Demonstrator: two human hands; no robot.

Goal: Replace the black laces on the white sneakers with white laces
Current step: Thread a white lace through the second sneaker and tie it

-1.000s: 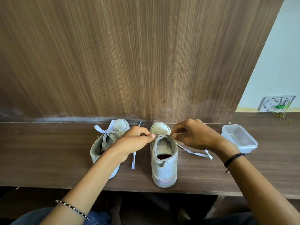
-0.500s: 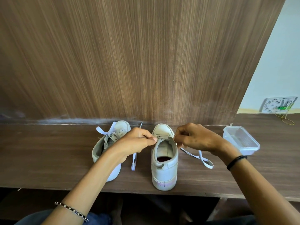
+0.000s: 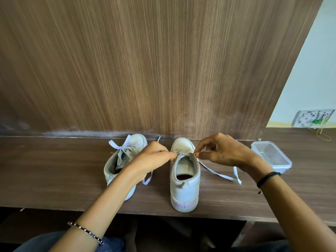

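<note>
Your left sneaker (image 3: 125, 160) lies on the dark, wood-grain shelf (image 3: 54, 170), toe towards the streaked brown wall panel (image 3: 163, 60). It leans on its side, and its flat white lace is tied in a bow (image 3: 120, 146). The upper is smooth, off-white and a little creased.

Your left hand (image 3: 154, 157) crosses in front of that shoe. A beaded bracelet (image 3: 85, 231) sits far down its forearm. The fingers are curled tight, and the tips pinch the white lace (image 3: 218, 174) at the left rim of the right sneaker (image 3: 184, 179). A loose strand of the lace hangs below the hand, between the two shoes.

The right sneaker stands upright between your hands, heel towards you. It has a padded collar, a dark red insole and a scuffed, pinkish sole edge.

Your right hand (image 3: 223, 151) is at the shoe's right rim. Thumb and forefinger are closed on the lace there and the other fingers are loosely bent. A black band (image 3: 267, 178) circles that wrist. From the pinch, the ribbon-flat lace trails across the shelf under your wrist and folds back near its end.

Just beyond it is a clear, rounded rectangular plastic container (image 3: 271, 155), apart from the lace.
</note>
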